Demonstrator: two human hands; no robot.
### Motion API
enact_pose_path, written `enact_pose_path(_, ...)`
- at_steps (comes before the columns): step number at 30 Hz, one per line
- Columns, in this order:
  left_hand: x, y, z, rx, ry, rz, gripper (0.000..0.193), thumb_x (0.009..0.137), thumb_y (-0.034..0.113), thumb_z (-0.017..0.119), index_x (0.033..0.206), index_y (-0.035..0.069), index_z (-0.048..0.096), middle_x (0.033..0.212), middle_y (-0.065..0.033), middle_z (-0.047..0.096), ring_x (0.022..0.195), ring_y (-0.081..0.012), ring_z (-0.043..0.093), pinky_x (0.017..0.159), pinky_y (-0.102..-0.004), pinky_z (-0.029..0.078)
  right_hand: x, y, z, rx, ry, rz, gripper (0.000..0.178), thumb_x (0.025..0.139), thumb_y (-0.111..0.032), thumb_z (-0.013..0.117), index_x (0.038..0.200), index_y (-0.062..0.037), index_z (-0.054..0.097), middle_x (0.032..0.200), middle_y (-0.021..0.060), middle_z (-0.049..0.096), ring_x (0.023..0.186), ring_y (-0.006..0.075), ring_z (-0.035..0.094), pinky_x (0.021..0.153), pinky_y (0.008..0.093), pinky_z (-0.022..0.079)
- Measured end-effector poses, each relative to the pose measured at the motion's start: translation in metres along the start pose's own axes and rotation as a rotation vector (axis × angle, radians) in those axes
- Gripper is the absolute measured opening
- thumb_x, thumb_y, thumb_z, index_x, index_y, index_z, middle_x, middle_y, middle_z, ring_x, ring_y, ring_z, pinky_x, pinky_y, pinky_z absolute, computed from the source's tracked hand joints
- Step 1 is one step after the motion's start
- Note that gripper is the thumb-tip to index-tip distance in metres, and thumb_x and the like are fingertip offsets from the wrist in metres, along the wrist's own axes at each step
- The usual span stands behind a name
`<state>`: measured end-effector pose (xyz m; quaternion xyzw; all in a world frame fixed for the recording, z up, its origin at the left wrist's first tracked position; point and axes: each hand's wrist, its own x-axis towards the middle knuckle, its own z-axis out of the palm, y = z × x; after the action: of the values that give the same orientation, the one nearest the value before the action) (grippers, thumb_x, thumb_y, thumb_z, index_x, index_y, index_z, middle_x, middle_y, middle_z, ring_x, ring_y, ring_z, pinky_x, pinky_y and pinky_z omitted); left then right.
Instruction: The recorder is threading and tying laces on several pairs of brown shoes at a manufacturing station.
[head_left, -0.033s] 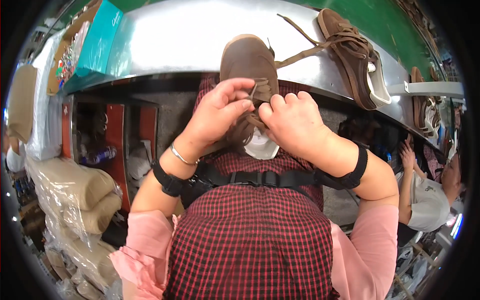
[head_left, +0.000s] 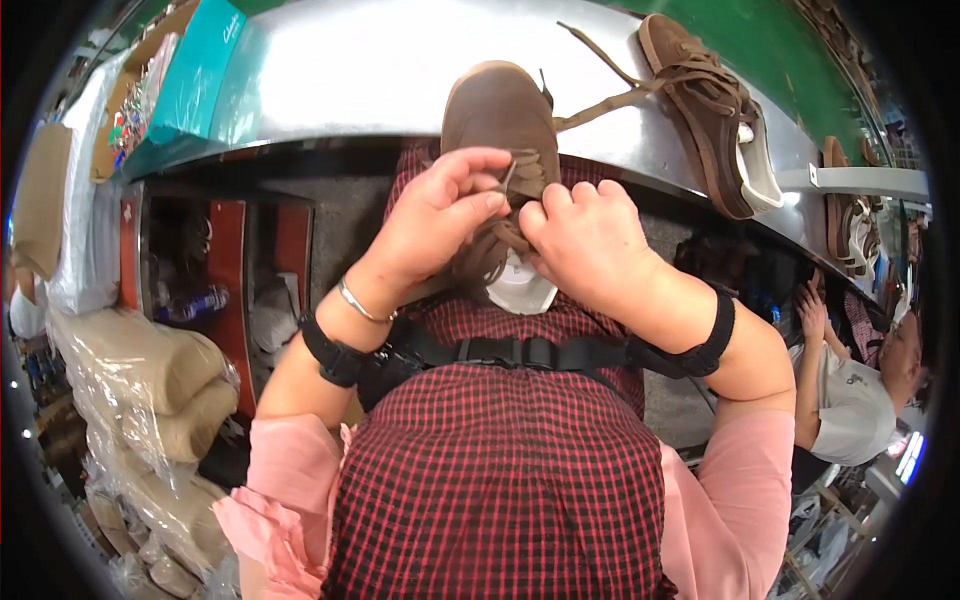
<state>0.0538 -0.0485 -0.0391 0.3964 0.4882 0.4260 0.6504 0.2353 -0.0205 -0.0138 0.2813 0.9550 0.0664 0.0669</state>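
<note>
A brown shoe (head_left: 495, 112) with a tan sole edge lies in front of me, toe pointing away, its white insole (head_left: 522, 284) showing at the heel. Its brown shoelace (head_left: 527, 172) crosses the upper in several rows. My left hand (head_left: 440, 205) is at the left of the lacing, thumb and forefinger closed around a thin end of lace. Over the shoe's right side, my right hand (head_left: 590, 232) has its fingers curled in at the lower lacing; what they grip is hidden. Loose loops of lace hang below both hands.
A second brown shoe (head_left: 690, 100) lies on the shiny metal bench (head_left: 330, 85), its long lace trailing left. More shoes (head_left: 845, 215) stand farther right. A teal box (head_left: 205, 75) is at the far left, above plastic-wrapped tan bundles (head_left: 150, 375). Another person (head_left: 845, 400) sits at right.
Almost nothing differs. The shoe and my left hand sit slightly higher in the picture; both hands keep their hold.
</note>
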Motion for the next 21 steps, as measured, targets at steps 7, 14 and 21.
enact_pose_path(7, 0.0, -0.002, -0.004, 0.026, 0.007, 0.025, 0.03, 0.087, 0.004, 0.057, 0.117, 0.003, 0.055, 0.089, -0.0018, 0.062, 0.061, -0.0016, 0.046, 0.054, -0.0147, 0.038, -0.001, -0.004, 0.005, 0.084, -0.037, 0.097, 0.014, 0.072, -0.015, 0.062, 0.084, -0.0109, 0.061, 0.08, 0.0056, 0.059, 0.069, 0.0218, 0.062, 0.057, 0.0355, 0.047)
enact_pose_path(14, 0.0, 0.0, 0.001, 0.171, -0.006, 0.156, 0.02, 0.086, 0.003, 0.057, 0.105, 0.003, 0.062, 0.087, -0.0021, 0.063, 0.068, -0.0053, 0.051, 0.061, -0.0185, 0.043, -0.018, -0.001, 0.033, 0.512, 0.3, 0.152, 0.021, 0.068, -0.007, 0.063, 0.087, -0.0118, 0.056, 0.078, 0.0085, 0.049, 0.066, 0.0256, 0.06, 0.054, 0.0381, 0.05)
enact_pose_path(21, 0.0, 0.002, 0.015, 0.845, 0.035, 0.587, 0.01, 0.082, 0.006, 0.058, 0.09, 0.004, 0.064, 0.085, -0.0119, 0.061, 0.081, -0.0304, 0.06, 0.072, -0.0363, 0.049, -0.021, 0.0, 0.043, 0.462, 0.585, 0.055, 0.026, 0.061, -0.005, 0.065, 0.086, -0.0082, 0.061, 0.083, 0.0084, 0.052, 0.063, 0.0232, 0.057, 0.052, 0.0321, 0.049)
